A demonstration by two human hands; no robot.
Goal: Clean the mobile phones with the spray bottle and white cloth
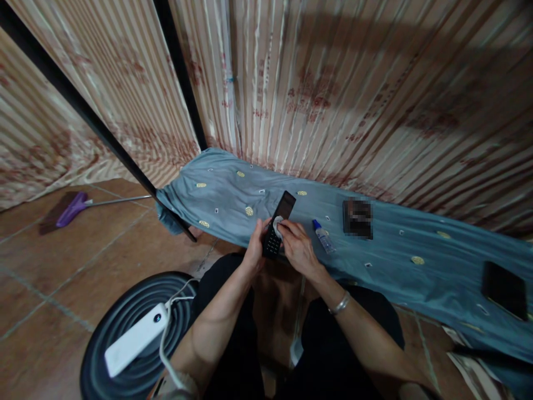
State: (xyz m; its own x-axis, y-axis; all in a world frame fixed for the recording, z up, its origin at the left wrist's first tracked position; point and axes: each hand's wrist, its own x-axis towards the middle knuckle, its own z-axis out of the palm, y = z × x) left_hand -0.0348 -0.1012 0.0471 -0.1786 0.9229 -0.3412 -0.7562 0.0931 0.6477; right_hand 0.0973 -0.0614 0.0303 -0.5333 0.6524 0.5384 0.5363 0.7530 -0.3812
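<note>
At far left, a purple broom (73,207) lies on the tiled floor (50,278), its pale handle running toward a black bar (125,158) that slants down in front of the striped curtain (333,89). Nearer to you, a white power bank (135,339) rests on a round dark cushion (125,322), and a white cable (166,328) leads from it toward your left arm. At centre, your left hand (255,247) has its fingers closed around the lower edge of a black keypad phone (278,224), holding it tilted with the top end pointing away from you, above the near edge of the blue-grey cloth (233,194). Your right hand (296,246) meets the phone from the other side; its fingers are closed on a small white wad (277,226) pressed against the phone just above the keypad. A metal bracelet (339,304) circles your right wrist. Just beside the right hand, a small clear bottle (323,235) with a blue cap lies on the cloth. Further right on the cloth is a dark rectangular item (357,218), too blurred to identify, and near the right edge lies a flat black slab (504,290), well apart from your hands.
</note>
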